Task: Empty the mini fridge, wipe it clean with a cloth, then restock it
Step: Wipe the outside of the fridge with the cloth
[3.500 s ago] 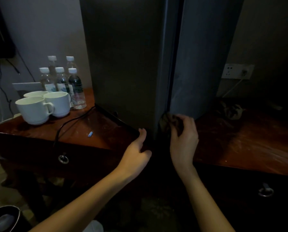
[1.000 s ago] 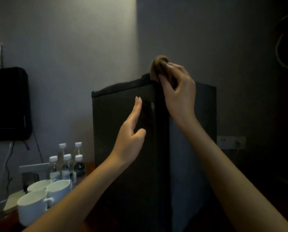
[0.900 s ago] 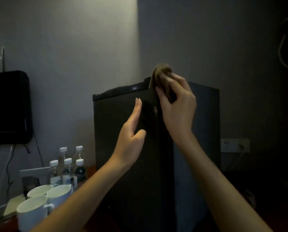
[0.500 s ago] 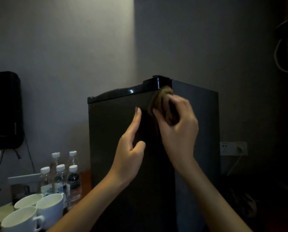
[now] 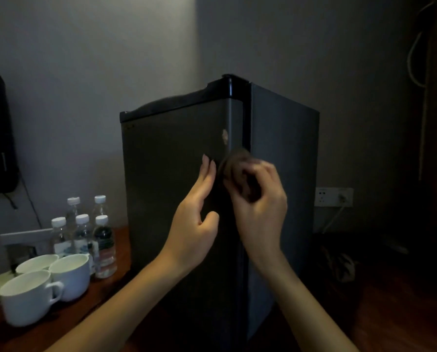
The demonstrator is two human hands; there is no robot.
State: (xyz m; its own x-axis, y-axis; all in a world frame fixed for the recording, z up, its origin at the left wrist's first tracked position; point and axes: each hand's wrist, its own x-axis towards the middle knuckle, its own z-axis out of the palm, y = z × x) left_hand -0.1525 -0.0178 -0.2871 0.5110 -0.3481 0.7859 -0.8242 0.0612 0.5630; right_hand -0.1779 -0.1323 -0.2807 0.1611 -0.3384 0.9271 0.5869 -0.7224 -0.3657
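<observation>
Mini fridge (image 5: 176, 199), water bottles (image 5: 85, 232), cups (image 5: 29, 295) beside

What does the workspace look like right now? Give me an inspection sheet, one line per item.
Surface: wooden desk, mini fridge stands on it.
Job's things: fridge door closed; cloth pressed on its front corner edge.
Clutter: five water bottles, three white cups, left of the fridge.
Hands: right hand grips the cloth; left hand open, fingers straight at the door.
Cables: plug lead in wall socket.
Surroundings: dim room, grey walls.
</observation>
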